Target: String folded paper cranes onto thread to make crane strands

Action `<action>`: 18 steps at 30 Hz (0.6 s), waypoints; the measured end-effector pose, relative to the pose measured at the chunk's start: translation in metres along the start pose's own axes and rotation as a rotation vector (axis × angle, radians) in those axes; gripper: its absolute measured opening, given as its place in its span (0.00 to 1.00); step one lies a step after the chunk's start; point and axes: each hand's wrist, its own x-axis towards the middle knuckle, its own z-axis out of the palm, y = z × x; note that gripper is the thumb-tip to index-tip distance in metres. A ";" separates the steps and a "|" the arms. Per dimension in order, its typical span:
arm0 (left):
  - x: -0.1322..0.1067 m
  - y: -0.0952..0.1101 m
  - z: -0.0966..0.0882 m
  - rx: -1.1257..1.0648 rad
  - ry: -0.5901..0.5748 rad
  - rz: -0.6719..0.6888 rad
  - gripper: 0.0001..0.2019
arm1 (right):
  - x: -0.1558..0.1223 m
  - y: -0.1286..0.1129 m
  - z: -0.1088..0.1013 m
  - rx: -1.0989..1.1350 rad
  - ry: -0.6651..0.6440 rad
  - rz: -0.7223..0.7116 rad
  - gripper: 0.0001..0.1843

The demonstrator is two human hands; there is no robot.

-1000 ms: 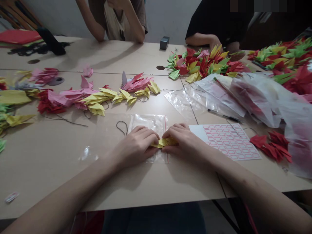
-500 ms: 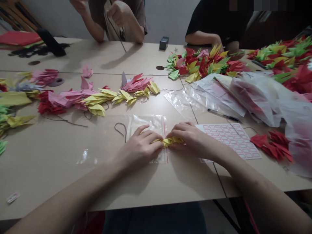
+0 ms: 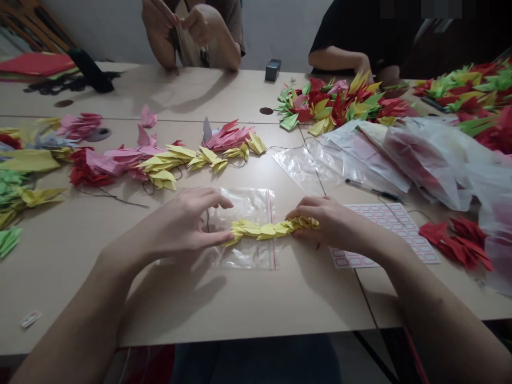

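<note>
A string of yellow folded-paper cranes (image 3: 266, 230) stretches sideways over a clear zip bag (image 3: 250, 261) with a red seal line. Around the string's right end are the fingers of my right hand (image 3: 324, 218), closed on it. My left hand (image 3: 192, 216) is at the left end, thumb and fingers spread wide apart, the thumb tip at the end cranes. Whether that thumb presses on the paper is hard to see. Part of a dark cord (image 3: 207, 220) shows beside my left fingers.
A label sheet (image 3: 416, 240), a black pen (image 3: 374, 189) and red folded paper (image 3: 458, 242) lie right. Milky plastic bags (image 3: 432, 160) stand behind them. Pink and yellow crane strings (image 3: 168, 160) lie left; a mixed pile (image 3: 332, 104) sits farther back. Two people sit across the table.
My left hand has opened and moved left, uncovering more of the yellow string. My right hand has shifted slightly right with its end. Across the table, a person's hands have come together.
</note>
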 end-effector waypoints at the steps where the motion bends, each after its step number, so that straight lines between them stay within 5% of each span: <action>1: -0.001 -0.002 -0.001 -0.006 -0.064 -0.041 0.20 | -0.001 0.001 -0.001 0.003 0.000 0.005 0.12; 5: 0.001 0.003 0.005 0.002 -0.189 -0.149 0.15 | -0.001 0.003 0.000 0.012 0.014 -0.003 0.12; 9: 0.002 0.002 0.010 0.035 -0.191 -0.106 0.08 | -0.001 0.004 0.002 0.010 0.018 -0.015 0.11; 18: 0.000 -0.001 0.000 0.002 -0.127 -0.146 0.13 | -0.001 0.002 0.000 0.023 -0.008 0.020 0.11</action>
